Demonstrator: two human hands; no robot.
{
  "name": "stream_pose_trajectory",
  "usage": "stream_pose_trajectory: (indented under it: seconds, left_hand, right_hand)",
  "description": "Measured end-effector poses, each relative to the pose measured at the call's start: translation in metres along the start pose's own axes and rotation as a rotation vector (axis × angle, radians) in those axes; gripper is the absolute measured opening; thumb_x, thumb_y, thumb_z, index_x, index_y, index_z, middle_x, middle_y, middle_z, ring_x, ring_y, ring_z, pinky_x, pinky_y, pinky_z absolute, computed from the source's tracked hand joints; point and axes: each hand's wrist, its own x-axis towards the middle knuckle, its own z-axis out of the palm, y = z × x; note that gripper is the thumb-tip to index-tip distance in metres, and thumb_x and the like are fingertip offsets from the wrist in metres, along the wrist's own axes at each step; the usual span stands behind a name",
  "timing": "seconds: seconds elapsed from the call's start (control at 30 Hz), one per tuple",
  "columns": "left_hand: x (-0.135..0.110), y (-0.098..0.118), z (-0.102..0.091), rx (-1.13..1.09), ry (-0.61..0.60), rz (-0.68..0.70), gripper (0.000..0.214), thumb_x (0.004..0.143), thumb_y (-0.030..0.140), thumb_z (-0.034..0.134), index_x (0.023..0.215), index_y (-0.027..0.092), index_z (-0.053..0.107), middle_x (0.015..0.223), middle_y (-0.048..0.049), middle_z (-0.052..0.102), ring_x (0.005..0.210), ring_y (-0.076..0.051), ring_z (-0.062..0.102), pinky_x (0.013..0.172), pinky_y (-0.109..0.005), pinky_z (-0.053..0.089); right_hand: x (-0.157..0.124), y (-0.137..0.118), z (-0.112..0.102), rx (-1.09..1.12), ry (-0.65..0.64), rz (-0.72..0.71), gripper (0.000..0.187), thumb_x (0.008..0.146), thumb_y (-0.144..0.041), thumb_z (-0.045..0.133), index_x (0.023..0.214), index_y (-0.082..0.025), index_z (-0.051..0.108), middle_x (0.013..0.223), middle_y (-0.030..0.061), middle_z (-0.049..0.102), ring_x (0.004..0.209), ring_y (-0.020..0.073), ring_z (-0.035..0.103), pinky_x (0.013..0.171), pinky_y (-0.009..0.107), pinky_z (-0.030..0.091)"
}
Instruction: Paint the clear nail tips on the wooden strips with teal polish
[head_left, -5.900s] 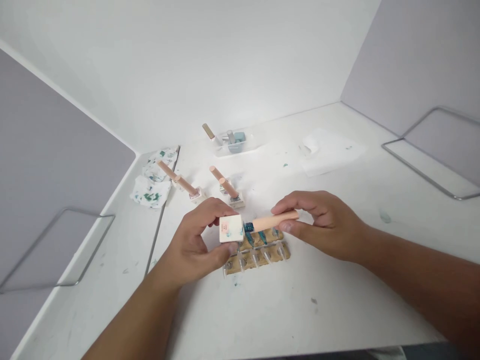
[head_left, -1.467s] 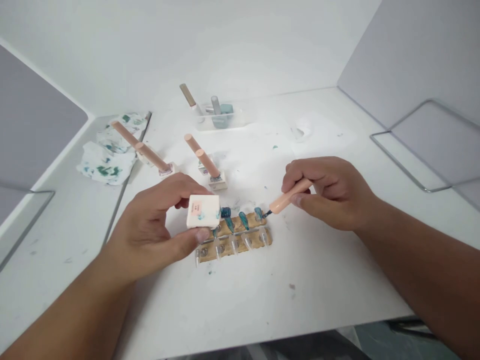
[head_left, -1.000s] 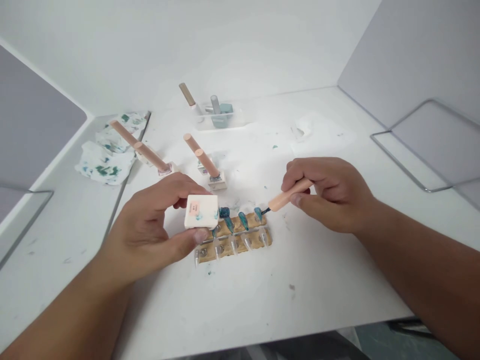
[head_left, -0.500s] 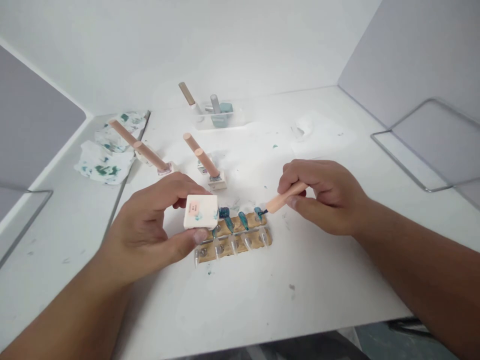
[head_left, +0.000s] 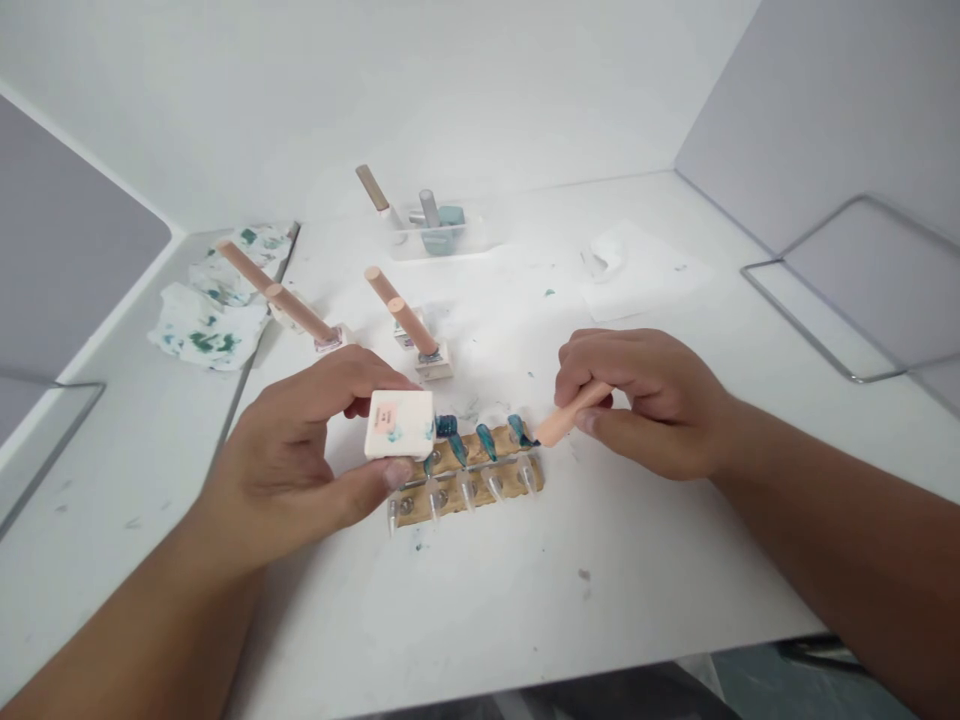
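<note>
My left hand [head_left: 307,455] is closed on a white square polish bottle [head_left: 400,424] with a teal neck, tipped on its side just above a tan holder strip [head_left: 480,478]. The strip carries two rows of false nail tips: the far row is painted teal, the near row is clear. My right hand [head_left: 641,400] pinches a peach brush handle [head_left: 571,413]. Its brush end touches the rightmost teal nail tip [head_left: 517,430].
Several capped polish bottles with peach handles [head_left: 412,330] stand behind the strip. A clear tray [head_left: 435,235] with more bottles sits at the back. Stained tissues [head_left: 206,310] lie at left, a white tissue [head_left: 637,265] at right. Wire frames [head_left: 847,290] flank the table.
The brush came out of the bottle after the oldest frame and moved to the rightmost far-row nail. In the last second my right hand slid slightly down and left along that tip.
</note>
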Motion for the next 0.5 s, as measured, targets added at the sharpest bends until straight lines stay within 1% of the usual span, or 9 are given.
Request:
stream_pose_trajectory:
  seconds: [0.07,0.13,0.23,0.33,0.4,0.43,0.5]
  left_hand:
    - [0.0002,0.0,-0.0001,-0.004,0.001,-0.009,0.031,0.071,0.014,0.065,0.1,0.025,0.063,0.091,-0.0062,0.061,0.088,-0.025,0.056,0.069,-0.041,0.044]
    - [0.0005,-0.0001,0.0,-0.007,0.0,-0.012,0.031,0.071,0.014,0.065,0.1,0.025,0.064,0.091,-0.0063,0.062,0.087,-0.025,0.056,0.067,-0.041,0.044]
    - [0.0008,-0.0003,0.0003,-0.009,0.001,-0.005,0.033,0.071,0.014,0.065,0.102,0.025,0.063,0.09,-0.0059,0.062,0.086,-0.025,0.056,0.07,-0.041,0.044]
    - [0.0011,-0.0004,0.0003,-0.003,-0.002,0.001,0.033,0.071,0.014,0.065,0.102,0.025,0.063,0.089,-0.0055,0.062,0.086,-0.025,0.056,0.072,-0.042,0.043]
    - [0.0011,-0.0008,0.0001,-0.008,-0.01,-0.002,0.033,0.071,0.014,0.064,0.103,0.025,0.063,0.09,-0.0056,0.062,0.085,-0.025,0.056,0.072,-0.042,0.043]
    - [0.0011,-0.001,-0.0001,-0.009,-0.011,-0.001,0.033,0.072,0.013,0.064,0.103,0.024,0.063,0.09,-0.0056,0.062,0.085,-0.024,0.056,0.072,-0.042,0.043]
    - [0.0008,-0.0014,-0.0005,-0.01,-0.011,0.003,0.033,0.072,0.013,0.064,0.102,0.024,0.063,0.089,-0.005,0.061,0.083,-0.023,0.055,0.071,-0.041,0.043]
  right_hand:
    - [-0.0005,0.0005,-0.0006,0.059,0.008,-0.016,0.016,0.068,-0.005,0.044,0.072,-0.02,0.046,0.056,-0.005,0.043,0.05,0.0077,0.034,0.049,0.023,0.028]
    - [-0.0008,0.001,-0.0006,0.083,0.071,-0.012,0.016,0.068,-0.005,0.045,0.072,-0.02,0.047,0.057,-0.0048,0.043,0.05,0.0078,0.034,0.049,0.023,0.028]
    - [-0.0006,0.0008,0.0005,0.037,0.144,0.003,0.019,0.066,-0.003,0.046,0.073,-0.02,0.047,0.057,-0.0044,0.043,0.053,0.0087,0.035,0.05,0.024,0.03]
    - [-0.0004,-0.0001,0.0012,-0.011,0.09,-0.034,0.019,0.066,-0.003,0.045,0.074,-0.02,0.046,0.057,-0.0045,0.043,0.054,0.0091,0.035,0.052,0.025,0.031]
    - [-0.0004,-0.0007,0.0012,0.008,0.041,-0.057,0.018,0.067,-0.004,0.044,0.073,-0.02,0.046,0.057,-0.0043,0.044,0.053,0.0089,0.035,0.053,0.025,0.031]
    - [-0.0004,-0.0009,0.0011,0.024,0.036,-0.061,0.017,0.067,-0.004,0.044,0.073,-0.02,0.046,0.057,-0.0043,0.044,0.053,0.0088,0.035,0.052,0.025,0.031]
    - [0.0,-0.0012,0.0015,0.034,0.09,-0.06,0.016,0.068,-0.005,0.045,0.074,-0.02,0.047,0.057,-0.0042,0.044,0.053,0.0087,0.035,0.052,0.024,0.03]
